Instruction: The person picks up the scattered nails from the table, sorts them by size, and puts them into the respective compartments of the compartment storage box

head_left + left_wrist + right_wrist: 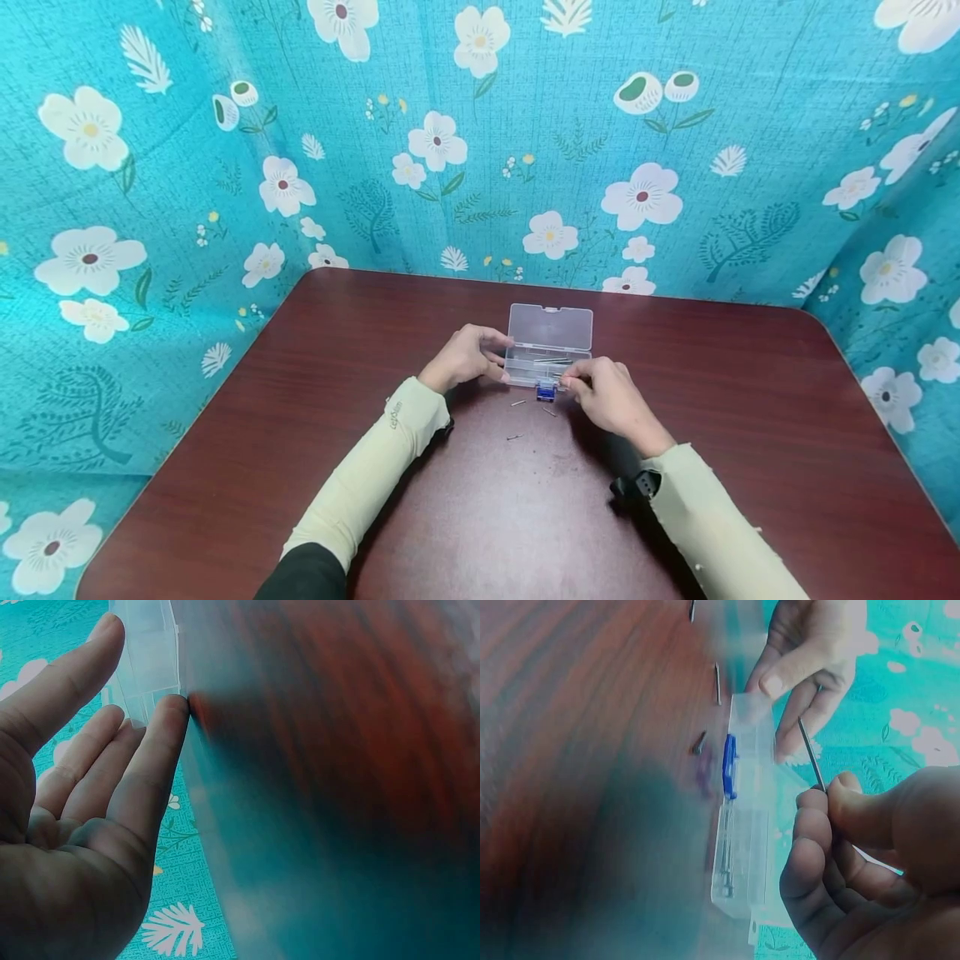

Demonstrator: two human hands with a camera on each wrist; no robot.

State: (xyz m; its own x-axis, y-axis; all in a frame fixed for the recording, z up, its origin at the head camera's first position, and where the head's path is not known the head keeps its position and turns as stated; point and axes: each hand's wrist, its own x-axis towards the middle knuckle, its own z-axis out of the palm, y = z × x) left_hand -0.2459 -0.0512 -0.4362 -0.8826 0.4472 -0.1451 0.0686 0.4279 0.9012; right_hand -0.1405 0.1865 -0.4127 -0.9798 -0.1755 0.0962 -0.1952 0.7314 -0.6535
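Observation:
A clear plastic box (527,375) stands on the table with its lid (551,327) raised at the back. My left hand (467,357) holds the box's left end, its fingertips on the edges; the left wrist view shows this hand (97,802) close up. Between thumb and fingertips my right hand (603,392) pinches a thin metal nail (811,754) over the box's front right part. Several long nails (552,361) lie in the compartments. A blue clasp (546,391) is on the box's front. The nail's end inside the right fingers is hidden.
Loose nails lie on the table in front of the box: one nail (518,403) at left, another nail (550,412) below the clasp, and a third nail (514,437) nearer me. A flowered blue curtain (510,167) hangs behind the brown table (750,400).

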